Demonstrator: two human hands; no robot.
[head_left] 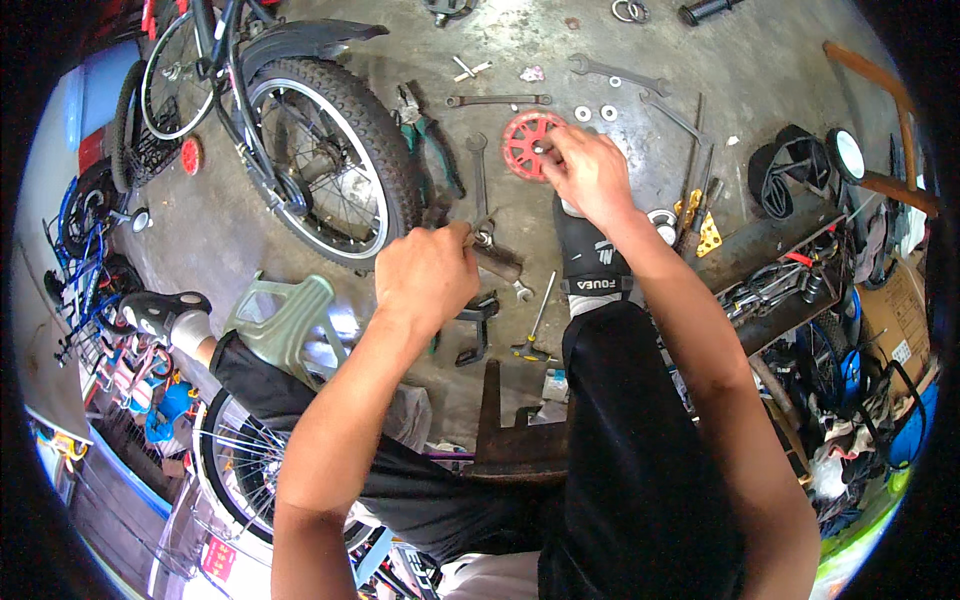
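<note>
My left hand is closed in a fist beside the bicycle's front tyre. Whatever its fingers hold is hidden; a combination wrench and a dark, short bar-like piece lie close to its knuckles. Over on the right, my right hand has thumb and fingers pinched together at the middle of a red slotted disc, which looks like a chainring. A small metallic bit shows at those fingertips, too small to name. The disc lies on the concrete floor, just ahead of my right shoe.
Green-handled pliers, a flat wrench, washers, a black pedal and a yellow-handled tool are scattered around. A green plastic stool stands left. At right is a metal tray of parts.
</note>
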